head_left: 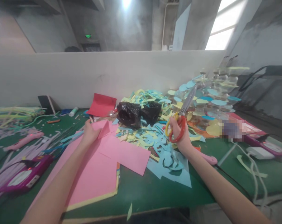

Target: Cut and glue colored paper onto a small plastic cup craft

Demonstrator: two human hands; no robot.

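My left hand (90, 132) pinches a folded piece of pink paper (104, 129) above a stack of pink sheets (94, 174). Raised over the paper scraps, my right hand (179, 133) is wrapped round the red and yellow handles of a pair of scissors (187, 104). The blades point up and to the right, away from the pink paper. A loose pink sheet (133, 156) lies to the right of the stack, beside cut light blue paper (171, 163).
Heaped blue and yellow scraps (141, 137) surround black plastic bags (129, 114). Red paper (102, 105) lies behind my left hand. Purple devices (26, 174), a pink glue gun (25, 140) and cables flank the work area. Clear cups with paper discs (219, 102) stand back right.
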